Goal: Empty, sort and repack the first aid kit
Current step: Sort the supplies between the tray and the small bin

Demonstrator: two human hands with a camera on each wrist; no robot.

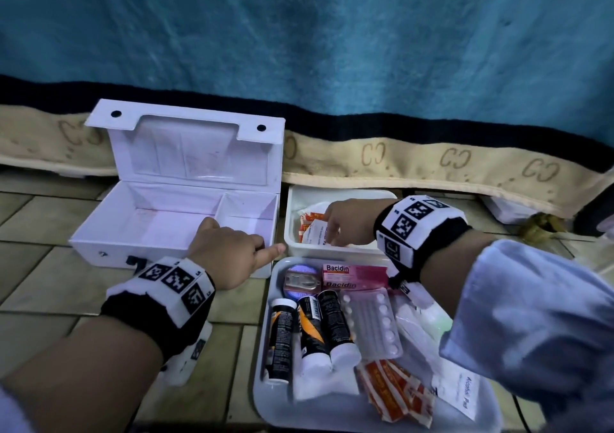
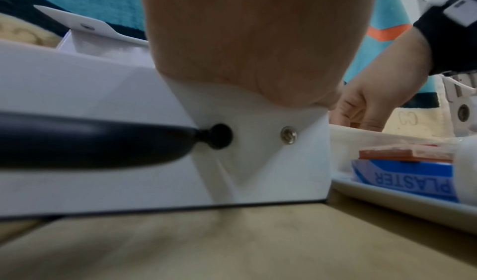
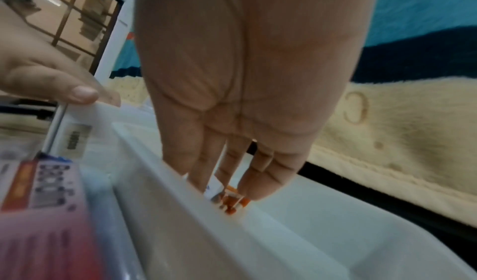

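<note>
Right hand [image 1: 349, 221] reaches among sachets [image 1: 312, 226] in white tub [image 1: 335, 252].

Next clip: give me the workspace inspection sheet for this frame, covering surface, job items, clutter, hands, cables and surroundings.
Surface: tan tiled floor.
Job's things: white first aid box, lid up, both compartments empty. White tub beside it holds orange plaster strips and sachets. White tray holds three black tubes, a Bacidin box, a blister pack, more plasters and an alcohol pad.
Clutter: nothing seen.
Hands: left hand rests on the box's front right corner, fingers hidden. Right hand reaches into the tub, fingertips at the packets; grip unclear.
Cables: thin dark one near the tray.
Surroundings: teal blanket with beige border behind.
</note>
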